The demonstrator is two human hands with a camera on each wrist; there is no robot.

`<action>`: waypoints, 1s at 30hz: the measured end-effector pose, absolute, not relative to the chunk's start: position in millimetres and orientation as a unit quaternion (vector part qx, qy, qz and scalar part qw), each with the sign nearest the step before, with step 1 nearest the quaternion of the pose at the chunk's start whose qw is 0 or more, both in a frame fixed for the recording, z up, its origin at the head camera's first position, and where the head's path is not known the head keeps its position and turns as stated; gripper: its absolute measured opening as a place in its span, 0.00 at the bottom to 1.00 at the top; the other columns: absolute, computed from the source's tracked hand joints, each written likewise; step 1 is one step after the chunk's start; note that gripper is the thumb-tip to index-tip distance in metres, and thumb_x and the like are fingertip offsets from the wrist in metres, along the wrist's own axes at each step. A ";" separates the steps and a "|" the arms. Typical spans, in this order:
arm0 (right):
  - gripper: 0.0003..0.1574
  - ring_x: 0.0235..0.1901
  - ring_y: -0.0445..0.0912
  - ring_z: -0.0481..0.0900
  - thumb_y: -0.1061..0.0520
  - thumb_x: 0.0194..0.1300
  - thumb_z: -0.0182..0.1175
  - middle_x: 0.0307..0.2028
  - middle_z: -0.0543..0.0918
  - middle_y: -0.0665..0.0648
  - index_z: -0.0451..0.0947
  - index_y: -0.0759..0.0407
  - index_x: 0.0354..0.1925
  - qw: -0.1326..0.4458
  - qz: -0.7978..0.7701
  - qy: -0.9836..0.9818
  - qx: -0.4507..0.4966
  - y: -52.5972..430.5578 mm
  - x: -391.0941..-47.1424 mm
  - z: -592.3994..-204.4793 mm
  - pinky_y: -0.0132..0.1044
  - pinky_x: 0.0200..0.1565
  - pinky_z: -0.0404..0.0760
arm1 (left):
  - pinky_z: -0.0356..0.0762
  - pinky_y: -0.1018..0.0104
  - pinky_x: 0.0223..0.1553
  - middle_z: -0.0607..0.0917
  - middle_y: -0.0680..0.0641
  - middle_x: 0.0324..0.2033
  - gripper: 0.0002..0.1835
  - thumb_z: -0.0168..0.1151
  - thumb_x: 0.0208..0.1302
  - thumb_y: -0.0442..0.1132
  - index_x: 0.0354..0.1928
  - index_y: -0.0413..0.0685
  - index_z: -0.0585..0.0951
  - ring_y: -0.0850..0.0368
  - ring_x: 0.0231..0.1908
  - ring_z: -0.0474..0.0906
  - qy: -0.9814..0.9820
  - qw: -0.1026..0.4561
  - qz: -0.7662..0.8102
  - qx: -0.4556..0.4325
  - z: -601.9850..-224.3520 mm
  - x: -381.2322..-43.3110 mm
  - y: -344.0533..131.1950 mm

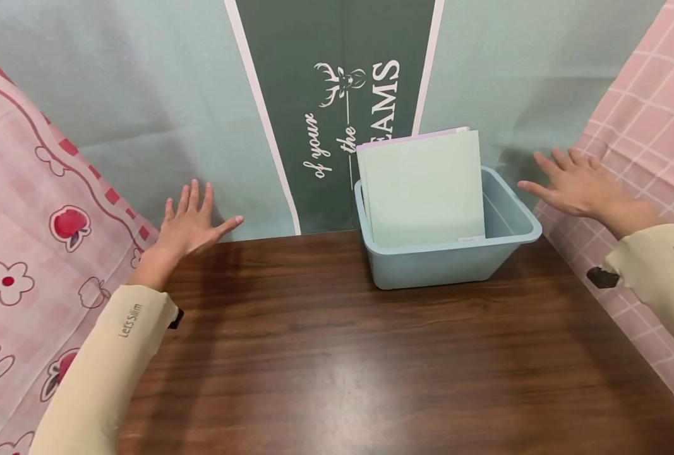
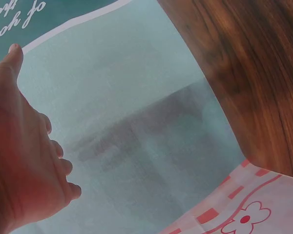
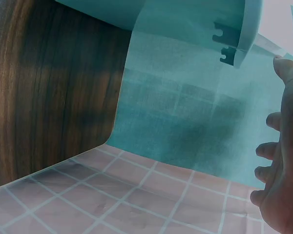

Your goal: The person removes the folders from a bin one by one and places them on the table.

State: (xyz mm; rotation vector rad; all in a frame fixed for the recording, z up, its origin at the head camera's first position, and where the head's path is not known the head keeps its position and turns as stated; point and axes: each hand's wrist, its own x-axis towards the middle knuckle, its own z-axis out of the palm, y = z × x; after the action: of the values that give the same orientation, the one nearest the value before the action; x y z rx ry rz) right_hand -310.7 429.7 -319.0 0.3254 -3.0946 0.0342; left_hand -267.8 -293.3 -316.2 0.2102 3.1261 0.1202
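Note:
My left hand (image 1: 187, 229) is held out over the far left of the wooden table, fingers spread and holding nothing. On the other side, my right hand (image 1: 578, 184) hovers to the right of a light blue plastic bin (image 1: 439, 268), its fingers also straight and spread. Several flat, folder-like sheets stand leaning in the bin; the front one is a pale green folder (image 1: 424, 189), and a purple edge (image 1: 416, 138) shows behind it. In the right wrist view, the bin's rim (image 3: 251, 29) appears beyond the right thumb.
The brown wooden table (image 1: 337, 354) runs up to a grey-green cloth backdrop (image 1: 143, 95) with a dark printed band (image 1: 291, 57). A pink cloth with fruit and flower prints (image 1: 30, 221) hangs at left, a pink checked cloth (image 1: 643, 120) at right.

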 end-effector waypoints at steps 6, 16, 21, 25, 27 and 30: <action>0.54 0.69 0.77 0.35 0.29 0.72 0.37 0.72 0.40 0.79 0.33 0.59 0.77 0.016 0.003 -0.993 0.115 426.6 -309.4 -317.3 0.75 0.62 0.39 | 0.23 0.32 0.67 0.25 0.38 0.74 0.58 0.33 0.61 0.79 0.76 0.45 0.30 0.37 0.74 0.23 0.996 -0.002 0.044 0.075 -315.5 -268.6 -287.8; 0.54 0.70 0.76 0.37 0.30 0.72 0.38 0.72 0.41 0.80 0.35 0.62 0.77 0.024 0.007 -0.991 0.130 414.6 -305.4 -320.2 0.74 0.63 0.39 | 0.24 0.33 0.68 0.25 0.39 0.74 0.57 0.32 0.62 0.79 0.76 0.46 0.30 0.39 0.74 0.23 0.995 -0.003 0.043 0.095 -318.8 -272.4 -281.0; 0.54 0.71 0.74 0.34 0.30 0.72 0.38 0.72 0.38 0.78 0.34 0.62 0.77 0.020 0.018 -0.990 0.135 409.9 -303.3 -322.2 0.72 0.65 0.37 | 0.25 0.35 0.69 0.26 0.39 0.74 0.57 0.33 0.62 0.79 0.76 0.46 0.31 0.40 0.74 0.23 0.994 -0.010 0.046 0.103 -320.0 -273.6 -276.5; 0.53 0.72 0.72 0.32 0.31 0.73 0.38 0.73 0.37 0.77 0.34 0.61 0.77 0.014 0.023 -0.989 0.144 405.8 -300.9 -322.5 0.70 0.66 0.34 | 0.25 0.35 0.70 0.27 0.39 0.75 0.56 0.33 0.63 0.78 0.76 0.46 0.31 0.40 0.74 0.24 0.992 -0.013 0.051 0.112 -321.0 -274.0 -271.9; 0.53 0.72 0.71 0.31 0.31 0.73 0.39 0.73 0.37 0.77 0.33 0.61 0.77 0.011 0.026 -0.989 0.148 403.2 -299.2 -322.5 0.70 0.67 0.33 | 0.25 0.36 0.70 0.27 0.39 0.75 0.56 0.34 0.63 0.78 0.76 0.46 0.32 0.40 0.74 0.24 0.992 -0.016 0.053 0.116 -321.3 -273.8 -269.3; 0.53 0.73 0.70 0.31 0.31 0.73 0.39 0.73 0.36 0.75 0.34 0.61 0.77 0.010 0.028 -0.988 0.154 399.4 -297.1 -322.5 0.69 0.67 0.32 | 0.26 0.36 0.70 0.29 0.39 0.75 0.56 0.35 0.63 0.77 0.77 0.45 0.33 0.41 0.75 0.25 0.991 -0.022 0.055 0.122 -322.8 -274.8 -266.1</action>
State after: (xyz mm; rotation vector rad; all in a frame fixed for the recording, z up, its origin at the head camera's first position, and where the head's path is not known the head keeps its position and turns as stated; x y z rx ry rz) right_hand -297.1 399.4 -322.5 0.4816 -3.0831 0.0865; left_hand -274.8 -266.1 -322.8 0.3893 3.1565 0.1743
